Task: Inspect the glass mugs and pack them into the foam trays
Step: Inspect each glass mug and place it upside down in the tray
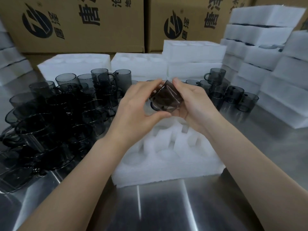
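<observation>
Both my hands are on one mug point(165, 99), held up in the air over the far end of the foam tray point(166, 165), not touching it. My left hand point(133, 104) curls round the mug's left side, fingers over the top and thumb underneath. My right hand point(191, 105) cups the right side, thumb up by the top edge and palm against the wall. So both hands are clamped on the mug.

The mug is smoky dark-grey glass, see-through, with a straight cylinder wall. It is tilted on its side, and a light streak reflects off the wall. It looks brownish where my skin shows through. A dark loop shows at its lower left, probably the handle; motion blur, can't tell for sure. No chip or crack can be made out at this sharpness.

The foam tray is white with round pockets and slots cut beside them. The pockets I can see hold nothing. It sits on the steel table point(166, 207) right in front of me.

A heap of same grey mugs point(50, 122) lies to the left, some upright, some stacked or lying over. A smaller group of mugs point(233, 95) stands upright to the right, behind my right hand. More white foam trays point(75, 64) sit behind the heap, stacks of foam point(266, 47) rise at the far right, and printed cardboard cartons point(75, 22) line the back.
</observation>
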{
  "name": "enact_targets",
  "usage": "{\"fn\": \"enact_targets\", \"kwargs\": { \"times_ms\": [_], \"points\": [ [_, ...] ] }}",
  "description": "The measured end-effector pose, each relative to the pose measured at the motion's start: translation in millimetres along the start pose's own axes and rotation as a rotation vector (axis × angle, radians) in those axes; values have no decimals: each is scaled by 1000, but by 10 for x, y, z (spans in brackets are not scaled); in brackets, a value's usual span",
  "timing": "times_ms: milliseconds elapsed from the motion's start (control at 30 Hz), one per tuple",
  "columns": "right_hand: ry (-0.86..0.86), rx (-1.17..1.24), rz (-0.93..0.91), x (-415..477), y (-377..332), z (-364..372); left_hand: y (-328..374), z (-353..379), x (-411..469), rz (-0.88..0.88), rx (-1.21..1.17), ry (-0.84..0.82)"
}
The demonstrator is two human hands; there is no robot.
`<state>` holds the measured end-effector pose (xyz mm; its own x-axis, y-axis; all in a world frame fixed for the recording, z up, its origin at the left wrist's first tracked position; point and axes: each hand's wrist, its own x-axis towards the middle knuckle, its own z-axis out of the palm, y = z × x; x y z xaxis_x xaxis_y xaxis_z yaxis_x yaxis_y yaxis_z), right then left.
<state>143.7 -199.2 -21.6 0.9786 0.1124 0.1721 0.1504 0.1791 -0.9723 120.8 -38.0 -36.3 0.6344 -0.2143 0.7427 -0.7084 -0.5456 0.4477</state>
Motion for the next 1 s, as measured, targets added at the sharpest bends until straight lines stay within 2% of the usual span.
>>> {"fn": "enact_targets", "kwargs": {
  "times_ms": [133, 233, 333, 367, 467, 567, 667, 733, 833, 900, 1000],
  "points": [
    [11, 86, 20, 28, -33, -53, -22, 6, -16, 120, 23, -18],
    [-152, 265, 124, 30, -42, -64, -32, 14, -30, 156, -22, 24],
    [-318, 312, 214, 9, -32, -83, -21, 10, -35, 59, -133, -7],
    [-325, 283, 208, 4, -34, -85, -26, 8, -35, 26, -155, -38],
    [-201, 130, 120, 9, -20, -77, -40, 12, -32, -8, -118, -103],
    [-83, 81, 84, 36, 8, -76, -23, 22, -30, 39, -72, -101],
    [-43, 74, 78, 37, 14, -64, 2, 23, -34, 51, -111, -73],
    [-63, 79, 97, 26, 8, -56, 7, 20, -33, 26, -149, -33],
    [-210, 122, 180, -2, -24, -48, -1, -2, -29, -85, -255, 31],
    [-293, 85, 172, -26, -43, -47, -4, -18, -24, -160, -339, 45],
    [-255, 61, 129, -29, -37, -42, 15, -71, 6, -241, -486, 55]
  ]
}}
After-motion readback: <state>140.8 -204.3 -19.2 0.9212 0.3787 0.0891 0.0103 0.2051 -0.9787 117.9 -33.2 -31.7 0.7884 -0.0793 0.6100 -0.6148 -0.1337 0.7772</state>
